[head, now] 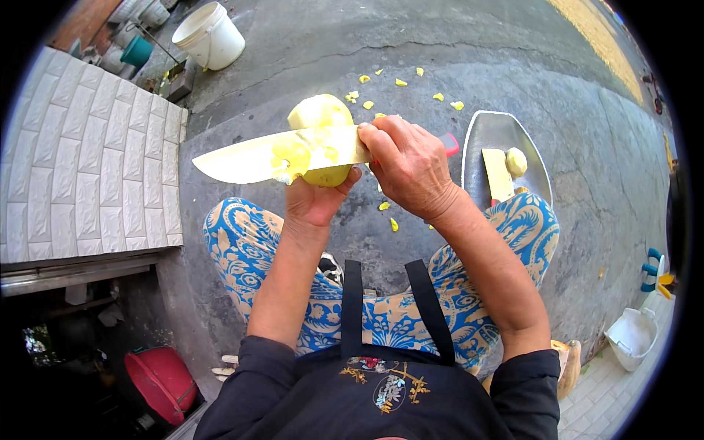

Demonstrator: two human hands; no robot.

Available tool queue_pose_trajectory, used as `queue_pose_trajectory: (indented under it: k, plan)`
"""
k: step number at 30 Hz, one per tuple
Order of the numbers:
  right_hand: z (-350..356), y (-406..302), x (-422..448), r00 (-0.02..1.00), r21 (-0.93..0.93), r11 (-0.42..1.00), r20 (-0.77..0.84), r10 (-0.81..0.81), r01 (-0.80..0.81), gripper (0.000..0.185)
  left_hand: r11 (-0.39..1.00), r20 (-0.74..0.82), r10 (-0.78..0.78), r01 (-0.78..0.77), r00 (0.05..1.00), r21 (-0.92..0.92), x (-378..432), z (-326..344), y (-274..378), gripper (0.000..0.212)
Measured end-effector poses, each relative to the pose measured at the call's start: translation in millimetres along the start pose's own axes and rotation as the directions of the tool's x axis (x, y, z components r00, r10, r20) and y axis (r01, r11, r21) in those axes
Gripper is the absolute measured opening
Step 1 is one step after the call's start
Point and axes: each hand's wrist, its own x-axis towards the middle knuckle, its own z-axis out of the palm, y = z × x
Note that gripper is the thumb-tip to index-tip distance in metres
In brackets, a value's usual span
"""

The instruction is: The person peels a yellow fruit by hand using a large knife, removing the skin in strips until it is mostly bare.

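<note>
My left hand (314, 199) holds a large pale yellow-green fruit or gourd (324, 113) from below, its fingers hidden behind it. In my right hand (408, 162) is the handle of a broad knife (236, 157), whose blade lies level across the front of the fruit with its tip to the left. Bits of yellow peel or flesh stick to the blade. The handle's red and grey end shows past my right hand. Whether the edge is cutting in, I cannot tell.
Yellow scraps (401, 82) lie scattered on the concrete ground (308, 66). A metal tray (474, 137) at the right holds a second blade (498, 173) and a pale peeled piece (516, 161). A white bucket (212, 41) stands at the upper left, beyond a white brick-patterned surface (99, 154).
</note>
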Motion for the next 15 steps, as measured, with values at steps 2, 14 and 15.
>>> queue_pose_trajectory:
  k: [2,14,15]
  plan:
    - [4.4,6.1,-3.2,0.999,-0.002,0.999,0.004,0.052,-0.052,0.020,0.999,0.058,-0.032,0.032,0.998,-0.004,1.4,2.9,0.1,0.062]
    - [-1.7,7.2,-3.6,0.968,0.125,0.960,0.060,0.245,-0.251,0.025,0.992,0.099,-0.056,0.067,0.994,-0.105,2.3,11.5,1.4,0.067]
    - [-4.2,2.8,-1.7,0.979,0.116,0.973,0.055,0.196,-0.201,0.026,0.999,0.075,-0.036,0.038,0.997,-0.033,2.2,10.6,1.7,0.068]
